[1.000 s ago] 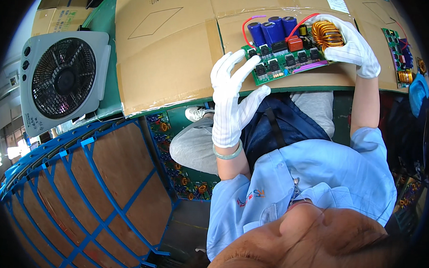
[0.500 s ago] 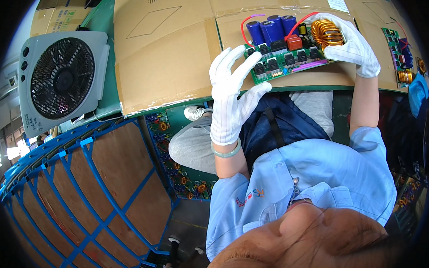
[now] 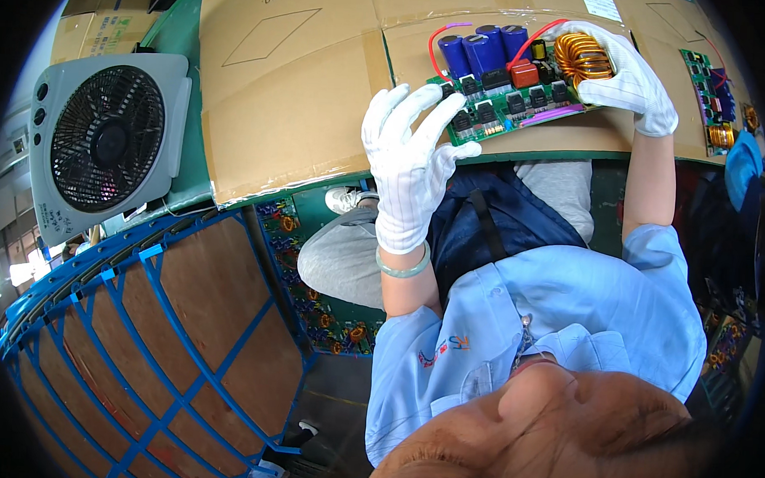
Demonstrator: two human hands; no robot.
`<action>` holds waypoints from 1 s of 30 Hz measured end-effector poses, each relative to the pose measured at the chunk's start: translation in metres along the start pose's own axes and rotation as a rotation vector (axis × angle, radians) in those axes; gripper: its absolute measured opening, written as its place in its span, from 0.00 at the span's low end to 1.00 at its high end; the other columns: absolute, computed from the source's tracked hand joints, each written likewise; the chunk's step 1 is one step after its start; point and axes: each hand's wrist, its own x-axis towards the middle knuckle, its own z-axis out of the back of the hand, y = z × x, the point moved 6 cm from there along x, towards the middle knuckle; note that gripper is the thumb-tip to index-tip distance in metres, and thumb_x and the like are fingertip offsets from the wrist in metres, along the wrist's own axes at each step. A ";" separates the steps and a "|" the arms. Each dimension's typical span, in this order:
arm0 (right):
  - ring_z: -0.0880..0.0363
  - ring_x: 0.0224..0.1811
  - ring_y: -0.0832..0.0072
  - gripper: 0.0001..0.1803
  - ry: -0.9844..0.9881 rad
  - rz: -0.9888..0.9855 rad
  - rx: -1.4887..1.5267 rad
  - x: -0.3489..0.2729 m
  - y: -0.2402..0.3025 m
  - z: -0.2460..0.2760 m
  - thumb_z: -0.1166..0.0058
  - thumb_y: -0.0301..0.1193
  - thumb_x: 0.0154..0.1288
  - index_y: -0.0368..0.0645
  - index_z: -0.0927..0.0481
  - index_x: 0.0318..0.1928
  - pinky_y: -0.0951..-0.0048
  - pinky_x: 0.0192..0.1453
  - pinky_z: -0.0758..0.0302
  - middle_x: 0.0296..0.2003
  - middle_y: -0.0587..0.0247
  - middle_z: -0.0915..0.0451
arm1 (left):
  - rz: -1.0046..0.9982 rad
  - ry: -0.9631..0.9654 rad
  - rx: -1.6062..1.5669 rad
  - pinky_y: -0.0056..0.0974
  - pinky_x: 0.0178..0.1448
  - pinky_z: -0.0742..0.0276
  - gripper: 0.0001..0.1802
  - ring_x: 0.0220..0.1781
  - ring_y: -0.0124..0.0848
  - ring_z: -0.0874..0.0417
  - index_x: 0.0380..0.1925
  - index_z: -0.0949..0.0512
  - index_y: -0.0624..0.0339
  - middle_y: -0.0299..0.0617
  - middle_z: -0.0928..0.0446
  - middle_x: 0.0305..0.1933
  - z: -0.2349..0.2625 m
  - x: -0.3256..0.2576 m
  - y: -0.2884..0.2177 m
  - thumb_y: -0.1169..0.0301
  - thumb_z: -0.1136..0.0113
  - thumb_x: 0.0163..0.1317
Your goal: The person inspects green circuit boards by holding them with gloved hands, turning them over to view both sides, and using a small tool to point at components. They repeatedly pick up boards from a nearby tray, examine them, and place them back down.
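On the cardboard [image 3: 294,109], near its front edge, lies the board [image 3: 510,125], long axis running left to right, coil [image 3: 582,61] at the right end. The right hand [image 3: 628,83] pinches the coil; some fingers are hidden behind it. The left hand [image 3: 406,160], fingers spread, overlaps the board's left end; contact is unclear. Left of the cardboard, a box [image 3: 90,40] is cut off, contents hidden.

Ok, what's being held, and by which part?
The right hand holds the green circuit board by its copper coil; whether the left hand touches it is unclear.
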 end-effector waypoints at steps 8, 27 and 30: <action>0.23 0.60 0.69 0.44 0.054 0.038 0.010 0.002 -0.006 0.002 0.23 0.45 0.50 0.43 0.28 0.65 0.68 0.67 0.28 0.57 0.57 0.21 | 0.016 0.081 -0.383 0.45 0.64 0.31 0.21 0.58 0.44 0.25 0.46 0.16 0.55 0.44 0.19 0.51 0.007 0.016 0.002 0.60 0.28 0.54; 0.22 0.56 0.71 0.36 -0.036 0.002 -0.104 -0.002 0.020 -0.004 0.29 0.42 0.53 0.38 0.26 0.60 0.68 0.66 0.29 0.52 0.57 0.19 | 0.509 0.161 -0.665 0.25 0.33 0.28 0.08 0.28 0.19 0.23 0.31 0.18 0.69 0.38 0.19 0.27 -0.026 0.020 0.019 0.73 0.31 0.61; 0.22 0.55 0.71 0.36 0.012 0.071 -0.082 -0.001 0.008 -0.001 0.29 0.41 0.53 0.38 0.26 0.60 0.68 0.66 0.28 0.53 0.57 0.20 | 0.549 0.124 -0.697 0.25 0.33 0.28 0.09 0.29 0.19 0.23 0.32 0.19 0.70 0.39 0.19 0.28 -0.026 0.015 0.019 0.72 0.32 0.62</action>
